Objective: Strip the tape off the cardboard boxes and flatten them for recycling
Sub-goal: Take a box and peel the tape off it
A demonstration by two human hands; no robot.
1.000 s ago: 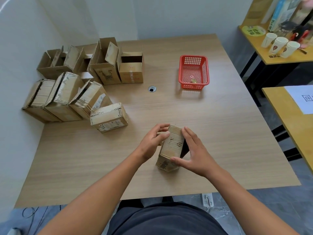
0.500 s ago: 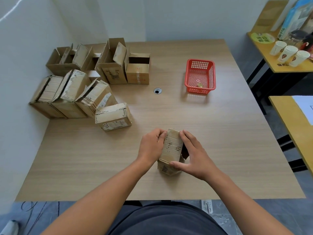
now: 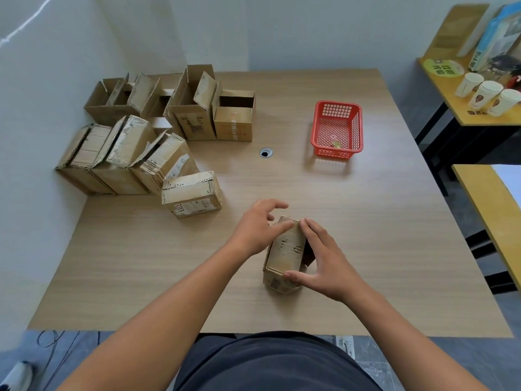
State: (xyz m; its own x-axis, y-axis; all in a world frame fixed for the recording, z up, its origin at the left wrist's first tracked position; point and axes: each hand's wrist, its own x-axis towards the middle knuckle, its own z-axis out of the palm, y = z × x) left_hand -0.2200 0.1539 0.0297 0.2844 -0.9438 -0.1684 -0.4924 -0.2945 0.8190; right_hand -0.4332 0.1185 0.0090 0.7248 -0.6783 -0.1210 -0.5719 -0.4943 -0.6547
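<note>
Lying lengthwise 12-to-6 o'clock on the tabletop [image 3: 366,235], the cardboard box [image 3: 286,249] was gripped end to end by the right hand [image 3: 324,261] at 3 o'clock, while the spread-fingered left hand [image 3: 258,230] touched its 9 o'clock side.

A small box [image 3: 284,249] stands tilted near the middle of the tabletop's near edge, with a dark opening on its right side. A closed box [image 3: 191,194] lies left of centre. Three boxes [image 3: 124,153] lean along the left edge. Open boxes [image 3: 235,117] with raised flaps crowd the far left corner.
</note>
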